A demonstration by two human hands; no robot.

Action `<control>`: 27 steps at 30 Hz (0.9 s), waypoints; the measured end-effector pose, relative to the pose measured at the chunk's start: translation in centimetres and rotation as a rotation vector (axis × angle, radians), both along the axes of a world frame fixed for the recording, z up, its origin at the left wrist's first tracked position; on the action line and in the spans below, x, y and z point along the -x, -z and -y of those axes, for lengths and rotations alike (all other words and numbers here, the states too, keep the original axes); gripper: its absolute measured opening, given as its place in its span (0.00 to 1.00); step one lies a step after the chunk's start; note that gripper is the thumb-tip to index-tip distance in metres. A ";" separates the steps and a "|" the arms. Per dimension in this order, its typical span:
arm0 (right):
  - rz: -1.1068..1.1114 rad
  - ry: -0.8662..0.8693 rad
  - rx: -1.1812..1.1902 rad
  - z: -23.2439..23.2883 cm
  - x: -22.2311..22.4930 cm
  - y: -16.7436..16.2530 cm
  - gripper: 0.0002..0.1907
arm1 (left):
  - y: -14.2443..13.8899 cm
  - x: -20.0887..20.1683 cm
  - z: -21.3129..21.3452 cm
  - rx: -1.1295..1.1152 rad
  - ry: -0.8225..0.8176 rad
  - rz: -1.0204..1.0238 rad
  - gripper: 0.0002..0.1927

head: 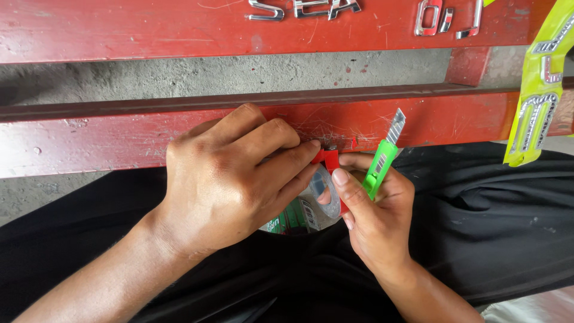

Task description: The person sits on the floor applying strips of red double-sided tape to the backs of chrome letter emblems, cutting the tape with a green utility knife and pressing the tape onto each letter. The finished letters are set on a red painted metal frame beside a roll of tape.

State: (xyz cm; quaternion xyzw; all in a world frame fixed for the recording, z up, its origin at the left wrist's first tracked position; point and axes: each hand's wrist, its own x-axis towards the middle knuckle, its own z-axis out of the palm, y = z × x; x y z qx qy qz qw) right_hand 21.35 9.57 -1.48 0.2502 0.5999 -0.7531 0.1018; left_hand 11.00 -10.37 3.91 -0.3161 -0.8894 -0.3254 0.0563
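Spanning the view, a scratched red panel | left hand closed round a tape roll just below the panel | right hand gripped a green utility knife, blade over the panel | red tape end pinched against it

- The left hand curls over a roll of tape, fingertips pinching a red strip at its 12 o'clock edge.
- The right hand, at 3 o'clock of the roll, grips a green utility knife, blade out and pointing to 1 o'clock.
- Both work against a red painted panel bearing chrome letters.
- A yellow strip, seemingly masking tape holding letters, hangs at 3 o'clock.
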 end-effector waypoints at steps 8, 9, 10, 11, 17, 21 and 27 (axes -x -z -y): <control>0.043 0.018 0.021 -0.1 -0.2 0.3 0.11 | 0.1 0.1 -0.4 0.020 0.009 -0.031 0.06; 0.054 0.023 0.027 -0.1 -0.2 0.3 0.11 | 0.1 0.1 -0.5 0.021 0.010 -0.037 0.06; 0.042 0.013 0.018 -0.1 -0.3 0.3 0.11 | 0.1 0.1 -0.6 0.022 0.012 -0.042 0.06; 0.029 0.001 0.010 -0.2 -0.3 0.2 0.11 | 0.1 0.0 -0.7 0.032 0.009 -0.040 0.07; -0.091 -0.087 -0.126 -0.3 -0.3 -0.4 0.12 | 0.1 -0.3 -1.2 0.055 0.003 -0.038 0.08; -0.129 -0.143 -0.253 -0.4 0.0 -0.9 0.12 | 0.0 -0.4 -1.3 0.058 0.016 -0.048 0.09; -0.046 -0.124 -0.260 -0.6 0.4 -1.0 0.12 | -0.2 -0.4 -1.2 0.057 0.024 -0.061 0.09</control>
